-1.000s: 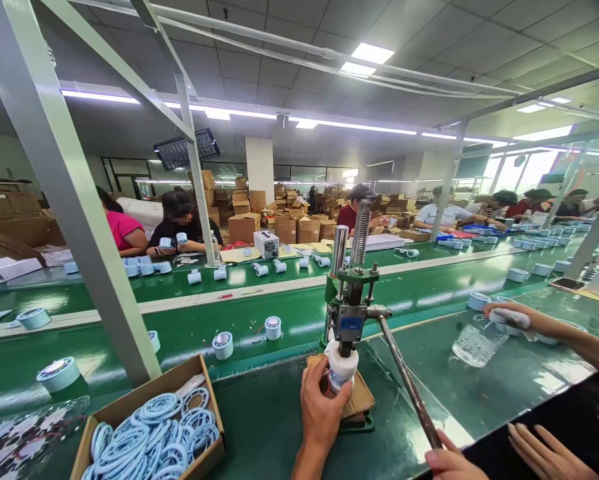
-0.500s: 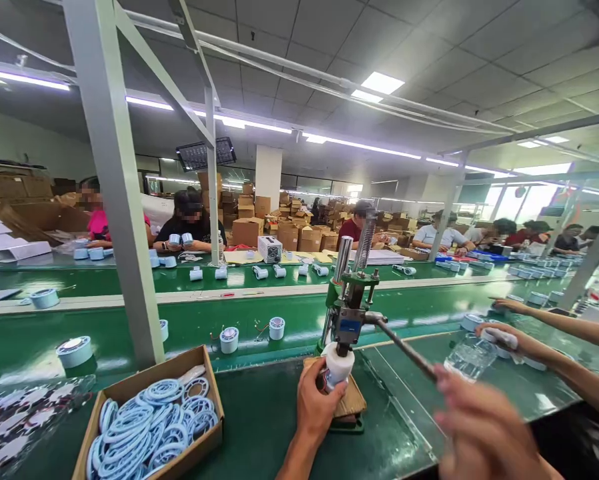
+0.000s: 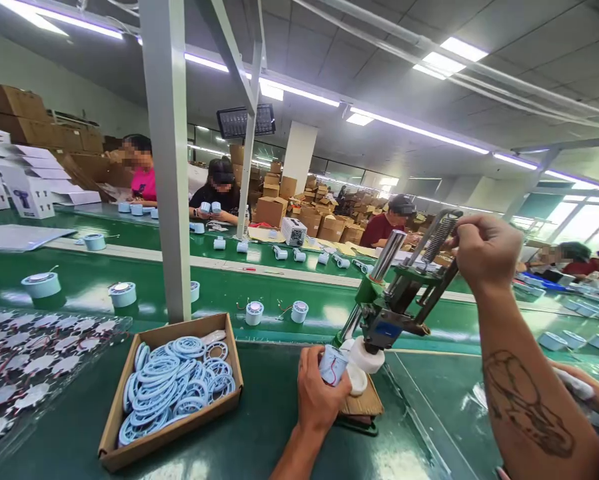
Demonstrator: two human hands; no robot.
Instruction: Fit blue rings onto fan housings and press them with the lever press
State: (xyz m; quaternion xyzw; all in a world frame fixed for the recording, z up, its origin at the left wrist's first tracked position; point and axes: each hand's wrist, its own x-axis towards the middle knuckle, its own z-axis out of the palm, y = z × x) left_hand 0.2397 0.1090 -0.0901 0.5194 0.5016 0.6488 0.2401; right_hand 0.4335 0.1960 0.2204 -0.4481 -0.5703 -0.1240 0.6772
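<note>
My left hand [image 3: 315, 393] is closed around a light blue cylindrical housing [image 3: 333, 365] with a thin red wire on it. It holds the housing tilted, just left of the hand press [image 3: 387, 323]. Under the press ram sits a white round block [image 3: 367, 355], and a white ring-shaped seat [image 3: 355, 383] shows below on the brown base pad [image 3: 369, 400]. Raised beside the press's spring, my right hand [image 3: 488, 250] is closed on the press lever [image 3: 444, 283], which points upward.
An open cardboard box [image 3: 112, 427] of light blue rings stands at left. Beyond it lies a tray of white pieces with red wires [image 3: 39, 360]. Blue housings [image 3: 254, 313] sit on the green conveyor [image 3: 339, 319]. A grey post [image 3: 167, 167] rises behind the box. Another person's hand [image 3: 579, 387] is at right.
My right hand has swung the lever from low right to upright. My left hand has brought the housing out from under the ram, tilting it. The view has turned left.
</note>
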